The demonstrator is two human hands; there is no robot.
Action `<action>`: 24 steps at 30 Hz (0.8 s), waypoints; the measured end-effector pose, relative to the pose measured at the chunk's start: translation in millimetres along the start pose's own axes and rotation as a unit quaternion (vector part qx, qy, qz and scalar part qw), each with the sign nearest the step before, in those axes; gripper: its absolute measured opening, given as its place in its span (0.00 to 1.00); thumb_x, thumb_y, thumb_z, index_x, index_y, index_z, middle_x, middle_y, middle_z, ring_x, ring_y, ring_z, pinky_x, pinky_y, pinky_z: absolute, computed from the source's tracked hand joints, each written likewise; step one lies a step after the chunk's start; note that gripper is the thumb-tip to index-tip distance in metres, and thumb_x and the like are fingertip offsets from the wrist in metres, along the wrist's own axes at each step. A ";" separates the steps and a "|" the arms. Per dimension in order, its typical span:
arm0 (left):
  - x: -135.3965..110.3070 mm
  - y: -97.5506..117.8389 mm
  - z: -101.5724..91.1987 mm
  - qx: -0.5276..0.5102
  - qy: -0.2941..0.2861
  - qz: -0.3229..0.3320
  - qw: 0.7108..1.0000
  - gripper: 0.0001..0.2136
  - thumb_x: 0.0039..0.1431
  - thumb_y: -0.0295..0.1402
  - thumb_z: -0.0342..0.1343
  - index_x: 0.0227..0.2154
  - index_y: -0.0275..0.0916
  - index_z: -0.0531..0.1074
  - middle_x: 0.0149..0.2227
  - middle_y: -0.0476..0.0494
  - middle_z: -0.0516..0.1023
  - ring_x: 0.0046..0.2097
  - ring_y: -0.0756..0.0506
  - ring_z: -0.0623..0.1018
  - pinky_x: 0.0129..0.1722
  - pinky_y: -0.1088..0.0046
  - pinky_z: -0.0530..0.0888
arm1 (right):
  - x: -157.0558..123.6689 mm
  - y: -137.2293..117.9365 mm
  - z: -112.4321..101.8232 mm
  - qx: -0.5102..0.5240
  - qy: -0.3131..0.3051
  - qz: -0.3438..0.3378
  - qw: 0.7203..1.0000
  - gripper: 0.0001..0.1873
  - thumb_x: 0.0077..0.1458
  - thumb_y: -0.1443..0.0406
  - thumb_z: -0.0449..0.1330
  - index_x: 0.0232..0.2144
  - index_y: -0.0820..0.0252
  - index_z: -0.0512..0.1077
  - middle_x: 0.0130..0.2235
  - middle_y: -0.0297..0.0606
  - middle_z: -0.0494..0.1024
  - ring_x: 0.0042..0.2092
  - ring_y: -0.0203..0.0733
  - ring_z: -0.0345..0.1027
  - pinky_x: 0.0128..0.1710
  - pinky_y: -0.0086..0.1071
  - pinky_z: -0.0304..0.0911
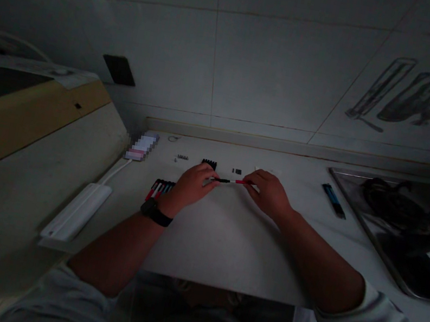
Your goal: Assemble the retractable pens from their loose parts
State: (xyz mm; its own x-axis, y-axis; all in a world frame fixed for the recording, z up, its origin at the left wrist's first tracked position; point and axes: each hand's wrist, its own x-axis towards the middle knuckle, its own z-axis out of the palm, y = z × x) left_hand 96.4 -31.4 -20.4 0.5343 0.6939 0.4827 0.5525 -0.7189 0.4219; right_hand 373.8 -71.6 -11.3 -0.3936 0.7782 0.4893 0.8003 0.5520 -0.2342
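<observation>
Both hands hold a thin rod-like tool (231, 181) with a black part and a red part, level above the white counter (222, 239). My left hand (192, 185), with a black watch on the wrist, is closed on the black end. My right hand (268, 192) pinches the red end. A row of red, white and black stick-like pieces (159, 189) lies just left of my left hand. A small black ribbed part (209, 164) sits behind the hands.
A blue and black pen-like item (334, 199) lies at the right, beside a metal sink (400, 236) holding dark things. A white power strip (76, 212) sits at the counter's left edge. Small screws (181, 157) and a small black piece (237, 171) lie near the tiled wall.
</observation>
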 end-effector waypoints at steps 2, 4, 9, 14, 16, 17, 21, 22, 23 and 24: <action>-0.2 1.5 0.7 -0.007 -0.010 0.009 1.000 0.05 0.67 0.34 0.61 0.43 0.41 0.78 0.44 0.44 0.77 0.47 0.44 0.78 0.49 0.64 0.76 | -0.2 -3.6 2.0 -0.006 -0.007 -0.011 1.000 0.09 0.68 0.63 0.58 0.43 0.56 0.78 0.42 0.45 0.80 0.41 0.47 0.72 0.45 0.39 0.65; -0.1 2.9 0.9 -0.012 -0.018 0.015 1.000 0.05 0.67 0.33 0.61 0.43 0.41 0.78 0.44 0.44 0.77 0.46 0.44 0.78 0.48 0.65 0.75 | -0.3 -6.6 3.6 -0.004 -0.007 -0.015 1.000 0.10 0.68 0.62 0.57 0.43 0.57 0.78 0.42 0.45 0.80 0.42 0.46 0.72 0.45 0.39 0.65; 0.5 5.2 -0.5 -0.023 -0.026 0.015 0.999 0.05 0.67 0.33 0.61 0.42 0.41 0.79 0.43 0.44 0.77 0.45 0.45 0.78 0.47 0.65 0.76 | -0.7 -8.2 4.9 0.006 -0.009 -0.019 1.000 0.11 0.69 0.61 0.57 0.44 0.57 0.78 0.42 0.45 0.80 0.42 0.46 0.73 0.45 0.40 0.65; 0.8 6.3 -1.7 -0.026 -0.032 0.015 0.999 0.05 0.69 0.34 0.58 0.42 0.41 0.79 0.43 0.44 0.77 0.45 0.45 0.78 0.47 0.65 0.76 | -0.3 -7.3 3.7 0.008 -0.010 -0.026 1.000 0.11 0.69 0.62 0.57 0.44 0.57 0.78 0.42 0.44 0.80 0.43 0.47 0.73 0.46 0.40 0.65; 0.7 6.2 -1.4 -0.028 -0.035 0.016 0.999 0.06 0.70 0.34 0.57 0.42 0.41 0.79 0.43 0.43 0.77 0.45 0.45 0.78 0.47 0.65 0.76 | 0.1 -8.4 2.7 0.013 -0.007 -0.028 0.999 0.11 0.69 0.62 0.57 0.44 0.57 0.78 0.42 0.44 0.80 0.43 0.47 0.73 0.45 0.40 0.65; 0.6 5.9 -1.1 -0.030 -0.035 0.017 0.999 0.07 0.70 0.34 0.56 0.42 0.41 0.79 0.43 0.43 0.77 0.45 0.45 0.78 0.47 0.65 0.76 | 0.3 -9.2 2.3 0.014 -0.004 -0.030 0.999 0.10 0.69 0.62 0.57 0.44 0.57 0.79 0.42 0.44 0.81 0.42 0.47 0.73 0.45 0.40 0.65; 0.1 3.6 0.9 -0.039 -0.042 0.018 0.998 0.09 0.72 0.35 0.54 0.42 0.41 0.79 0.43 0.43 0.77 0.45 0.45 0.78 0.48 0.65 0.75 | 0.5 -11.4 1.8 0.008 0.009 -0.045 0.999 0.10 0.69 0.62 0.58 0.43 0.58 0.79 0.42 0.45 0.81 0.42 0.47 0.73 0.45 0.40 0.64; 0.1 3.2 1.2 -0.041 -0.044 0.021 0.998 0.09 0.72 0.35 0.54 0.41 0.41 0.79 0.43 0.43 0.77 0.45 0.45 0.78 0.48 0.65 0.75 | 0.3 -11.5 2.1 0.003 0.015 -0.049 0.999 0.10 0.69 0.62 0.58 0.43 0.58 0.79 0.42 0.45 0.81 0.43 0.47 0.73 0.45 0.40 0.63; 0.2 2.9 1.4 -0.043 -0.048 0.024 0.998 0.10 0.72 0.35 0.53 0.41 0.40 0.79 0.43 0.43 0.77 0.45 0.45 0.78 0.48 0.65 0.75 | 0.1 -11.5 2.5 -0.001 0.019 -0.054 0.998 0.09 0.69 0.63 0.58 0.43 0.58 0.79 0.42 0.45 0.81 0.43 0.47 0.73 0.45 0.40 0.63; 0.3 3.0 1.4 -0.045 -0.051 0.027 0.997 0.10 0.73 0.35 0.52 0.40 0.40 0.78 0.43 0.43 0.77 0.45 0.45 0.78 0.48 0.64 0.75 | -0.2 -11.3 2.9 -0.005 0.024 -0.059 0.998 0.09 0.69 0.63 0.58 0.42 0.58 0.79 0.41 0.44 0.81 0.43 0.47 0.73 0.45 0.40 0.63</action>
State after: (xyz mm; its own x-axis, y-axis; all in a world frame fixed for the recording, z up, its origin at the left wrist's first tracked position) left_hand 99.2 -33.3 -20.0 0.6262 0.6516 0.4281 0.4643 -0.7528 0.4666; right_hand 363.5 -77.1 -11.2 -0.4635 0.6927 0.5526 0.7546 0.6355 -0.1637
